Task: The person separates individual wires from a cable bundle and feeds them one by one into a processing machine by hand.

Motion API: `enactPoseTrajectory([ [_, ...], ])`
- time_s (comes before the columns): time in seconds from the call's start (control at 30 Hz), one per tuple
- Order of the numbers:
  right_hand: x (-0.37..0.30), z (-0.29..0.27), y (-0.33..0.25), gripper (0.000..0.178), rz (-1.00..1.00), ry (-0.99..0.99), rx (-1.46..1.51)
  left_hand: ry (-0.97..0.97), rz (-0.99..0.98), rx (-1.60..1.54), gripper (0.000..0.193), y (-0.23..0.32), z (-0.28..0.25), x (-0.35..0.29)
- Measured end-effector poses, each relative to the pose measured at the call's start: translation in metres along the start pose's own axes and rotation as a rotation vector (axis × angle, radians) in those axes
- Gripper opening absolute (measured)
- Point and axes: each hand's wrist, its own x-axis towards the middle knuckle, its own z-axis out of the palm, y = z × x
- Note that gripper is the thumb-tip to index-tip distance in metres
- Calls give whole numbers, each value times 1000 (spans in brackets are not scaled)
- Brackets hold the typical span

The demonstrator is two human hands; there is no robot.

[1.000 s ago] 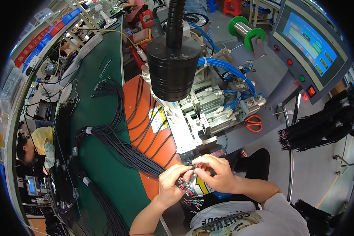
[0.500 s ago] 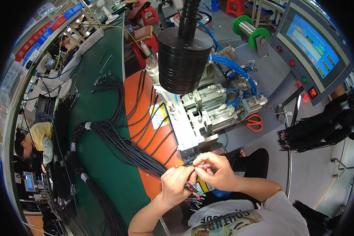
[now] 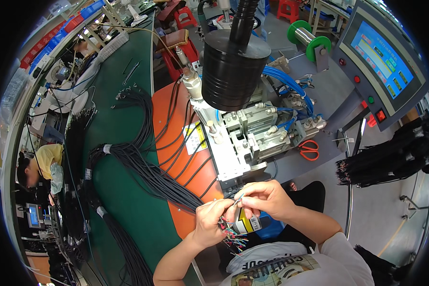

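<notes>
A thick bundle of black cables (image 3: 169,186) runs over the orange board to my left hand (image 3: 209,222), whose fingers are wrapped round its end. Stripped ends with thin coloured wires (image 3: 232,239) fan out below that hand. My right hand (image 3: 270,199) is closed in a pinch on the thin wires (image 3: 240,198) of one cable, just right of my left fingertips. Both hands are nearly touching, in front of the metal machine (image 3: 252,136). A yellow, black and white label (image 3: 249,224) shows below my right hand.
The orange board (image 3: 169,107) adjoins a green worktop (image 3: 124,190) with more black cables. Above the machine hangs a black cylinder (image 3: 234,71). Orange-handled scissors (image 3: 309,150), a wire spool (image 3: 306,39) and a control screen (image 3: 379,59) are at the right. Another person (image 3: 47,162) works far left.
The view has shifted slightly. My right fingers have moved up a little with the thin wires, which now point upward. More of the label below shows.
</notes>
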Motion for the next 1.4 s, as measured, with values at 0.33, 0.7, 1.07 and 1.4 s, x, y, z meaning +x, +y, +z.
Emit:
enactPoseTrajectory([
  [0.33, 1, -3, 5, 8, -288, 61, -475, 74, 74, 100, 17, 1, 4, 1],
  [0.7, -27, 4, 50, 15, -802, -1, -1197, 290, -374, -347, 13, 13, -21, 0],
  [1.07, -22, 18, 26, 21, -435, 153, -458, 63, -93, -46, 32, -7, -6, -5],
  [1.4, 6, 8, 22, 21, -528, 217, -624, 27, -110, 10, 25, 2, -9, 5],
])
